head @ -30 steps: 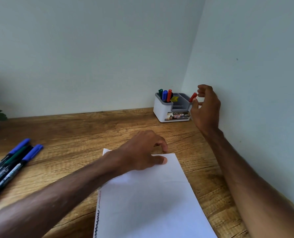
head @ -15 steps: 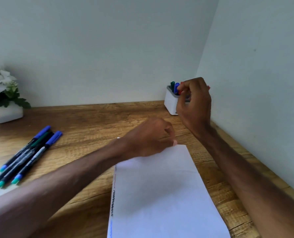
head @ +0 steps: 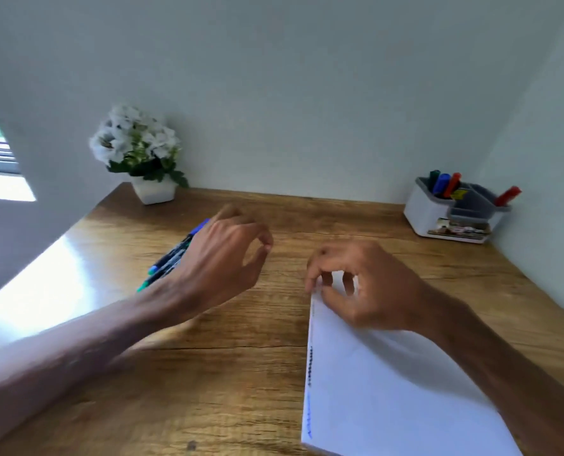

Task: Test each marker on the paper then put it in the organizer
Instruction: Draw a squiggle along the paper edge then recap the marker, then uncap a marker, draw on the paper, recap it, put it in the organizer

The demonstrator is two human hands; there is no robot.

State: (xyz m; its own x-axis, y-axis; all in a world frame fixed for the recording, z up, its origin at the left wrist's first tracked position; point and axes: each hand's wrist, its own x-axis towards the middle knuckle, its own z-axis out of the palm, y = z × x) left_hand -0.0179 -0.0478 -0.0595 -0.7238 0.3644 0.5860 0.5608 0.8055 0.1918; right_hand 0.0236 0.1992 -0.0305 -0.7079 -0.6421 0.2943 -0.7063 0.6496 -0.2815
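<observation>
Red marker [head: 507, 196] now sits in organizer [head: 432, 213]; right hand [head: 369, 287] back on paper [head: 389, 390], empty. Left hand [head: 221, 261] over loose markers [head: 168, 258], probably not gripping yet

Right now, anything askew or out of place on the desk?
One thing: a red marker leans alone in the right-hand compartment of the organizer, its tip poking out over the rim, while the other three stand together in the left compartment. The paper lies slightly skewed. No spills or damage.
</observation>
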